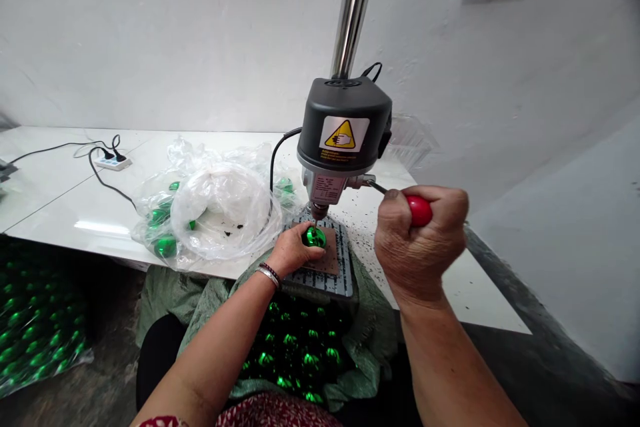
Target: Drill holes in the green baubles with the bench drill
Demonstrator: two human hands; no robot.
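Note:
A shiny green ball (315, 237) sits on a brown board (327, 263) over the grey base plate (345, 280) of a drill press (345, 123). My left hand (295, 250) grips the ball from the left, with thumb and fingers around its side. The drill bit (315, 222) comes down to the top of the ball; whether it has entered cannot be made out. My right hand (423, 240) is closed around the lever with a red knob (419, 211), to the right of the drill head.
Clear plastic bags (225, 213) with green balls lie left of the press. A green sack (367, 340) full of balls is on my lap; another bag (37, 320) is at far left. A power strip (114, 163), cables and dark shavings lie on the white table (65, 200).

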